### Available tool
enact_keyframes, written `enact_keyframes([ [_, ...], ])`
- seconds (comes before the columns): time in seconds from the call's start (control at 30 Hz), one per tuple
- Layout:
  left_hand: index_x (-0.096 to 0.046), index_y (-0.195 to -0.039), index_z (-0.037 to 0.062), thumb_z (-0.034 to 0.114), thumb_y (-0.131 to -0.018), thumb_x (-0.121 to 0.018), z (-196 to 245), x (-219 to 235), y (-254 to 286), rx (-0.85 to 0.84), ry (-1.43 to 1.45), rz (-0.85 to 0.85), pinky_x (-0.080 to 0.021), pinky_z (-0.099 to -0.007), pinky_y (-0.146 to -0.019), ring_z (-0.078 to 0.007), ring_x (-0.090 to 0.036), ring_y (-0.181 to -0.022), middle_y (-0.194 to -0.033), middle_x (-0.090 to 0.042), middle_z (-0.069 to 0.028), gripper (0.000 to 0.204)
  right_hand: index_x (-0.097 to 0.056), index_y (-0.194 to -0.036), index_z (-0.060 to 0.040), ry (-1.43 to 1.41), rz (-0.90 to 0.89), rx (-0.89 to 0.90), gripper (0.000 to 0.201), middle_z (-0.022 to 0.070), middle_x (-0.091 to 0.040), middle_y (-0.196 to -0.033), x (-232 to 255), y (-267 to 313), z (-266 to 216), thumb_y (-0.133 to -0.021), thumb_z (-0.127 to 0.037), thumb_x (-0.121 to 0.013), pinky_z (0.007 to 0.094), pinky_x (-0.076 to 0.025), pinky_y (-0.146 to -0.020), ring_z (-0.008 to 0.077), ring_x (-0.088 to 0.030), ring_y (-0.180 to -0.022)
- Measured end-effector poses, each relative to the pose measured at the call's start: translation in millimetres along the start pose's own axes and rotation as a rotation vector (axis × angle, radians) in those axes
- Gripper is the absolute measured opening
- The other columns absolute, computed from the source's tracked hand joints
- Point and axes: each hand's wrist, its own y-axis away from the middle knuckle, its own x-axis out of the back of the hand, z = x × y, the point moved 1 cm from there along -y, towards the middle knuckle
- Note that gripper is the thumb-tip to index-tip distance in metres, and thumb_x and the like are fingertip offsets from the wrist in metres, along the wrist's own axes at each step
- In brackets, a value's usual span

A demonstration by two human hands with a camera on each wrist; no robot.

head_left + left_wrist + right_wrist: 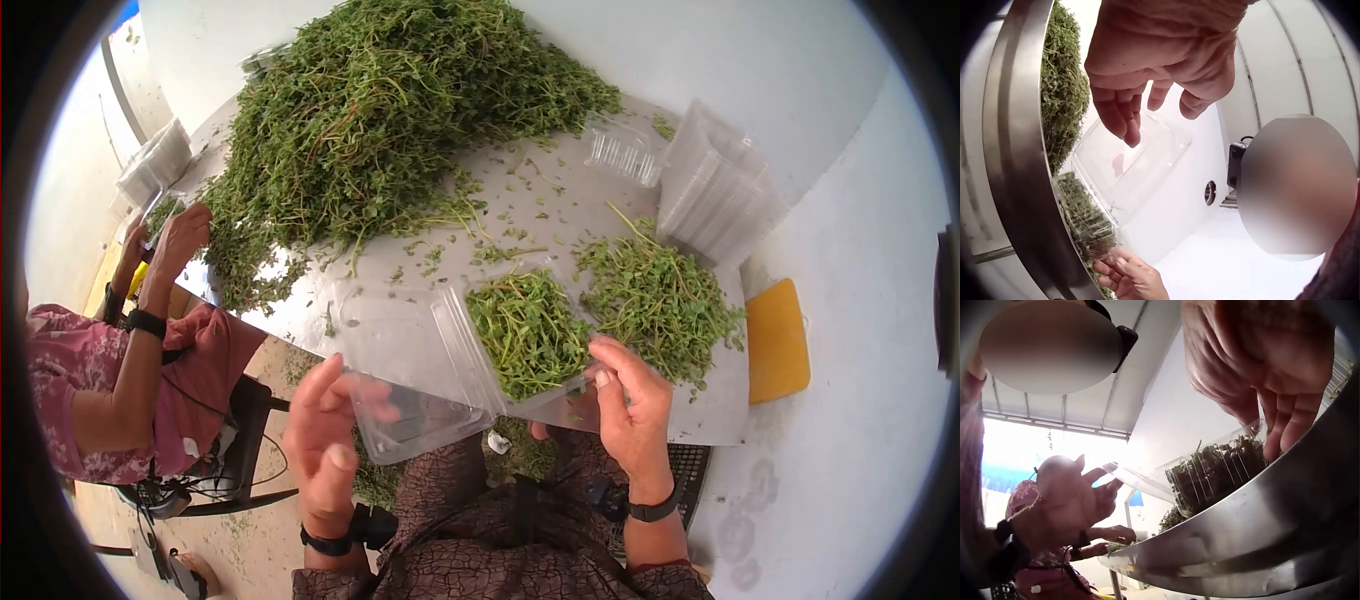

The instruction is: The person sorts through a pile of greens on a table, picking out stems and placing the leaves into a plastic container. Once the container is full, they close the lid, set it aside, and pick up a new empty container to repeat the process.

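Note:
A clear plastic clamshell box lies unfolded at the table's near edge, its base filled with green leafy sprigs. My right hand pinches the near right corner of the base between thumb and fingers. The box's transparent lid tilts out to the left over the table edge. Beside that lid is my left hand, its fingers spread and loosely bent, some showing through the plastic. In the left wrist view, the left hand hangs in front of the lid with nothing in its grasp.
A large heap of greens covers the back of the metal table. A smaller pile sits right of the box, before stacked empty clamshells. A yellow board leans at the wall. Another person works at left.

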Motion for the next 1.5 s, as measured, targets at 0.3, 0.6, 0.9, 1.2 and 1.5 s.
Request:
enact_keyframes([
  [0.3,-0.054,-0.133,0.0002,0.028,-0.081,-0.068,-2.8,-43.5,-42.2,-0.341,-0.517,-0.213,-0.037,-0.0463,-0.106,-0.0374,-0.048,-0.125,-0.137,-0.045,-0.0254,0.061,-0.057,-0.126,0.0026,-0.028,-0.028,-0.005,0.034,0.0194,-0.066,-0.116,0.0,-1.6,1.0,-0.096,-0.013,-0.059,0.0312,-0.054,-0.072,0.0213,-0.067,-0.087],
  [0.6,-0.058,-0.124,0.0012,0.012,-0.079,-0.073,-27.4,-66.0,-42.9,-0.223,-0.621,-0.204,-0.043,-0.0489,-0.101,-0.0423,-0.048,-0.125,-0.141,-0.036,-0.0274,0.049,-0.053,-0.131,0.0019,-0.269,0.015,-0.083,0.047,0.0101,-0.067,-0.098,1.1,3.0,3.2,-0.102,-0.034,-0.047,0.0274,-0.048,-0.065,0.0138,-0.063,-0.080],
  [0.9,-0.059,-0.114,0.0011,0.015,-0.082,-0.070,-22.5,-61.5,-30.8,-0.197,-0.508,-0.247,-0.049,-0.0368,-0.086,-0.0290,-0.058,-0.105,-0.126,-0.052,-0.0190,0.037,-0.065,-0.114,0.0026,-0.331,0.133,-0.347,0.025,0.0021,-0.066,-0.080,-4.1,-4.0,-4.6,-0.095,-0.013,-0.060,0.0190,-0.044,-0.052,0.0072,-0.063,-0.069],
  [1.2,-0.050,-0.126,-0.0055,0.015,-0.098,-0.055,-45.0,-54.4,-61.5,0.161,-0.117,0.036,-0.047,-0.0292,-0.086,-0.0151,-0.055,-0.098,-0.108,-0.058,-0.0091,0.036,-0.068,-0.107,0.0034,-0.360,0.125,-0.425,0.021,0.0057,-0.069,-0.086,-3.7,-12.3,-10.1,-0.091,-0.001,-0.057,0.0210,-0.047,-0.056,0.0077,-0.063,-0.068],
  [1.5,-0.052,-0.102,0.0027,0.013,-0.099,-0.055,-27.2,-45.9,-35.6,0.297,0.104,0.047,-0.048,-0.0244,-0.074,-0.0091,-0.057,-0.081,-0.090,-0.057,-0.0020,0.011,-0.068,-0.108,0.0031,-0.370,0.081,-0.392,0.023,0.0048,-0.068,-0.085,2.3,-11.5,-10.3,-0.088,0.002,-0.058,0.0206,-0.047,-0.058,0.0066,-0.060,-0.067],
])
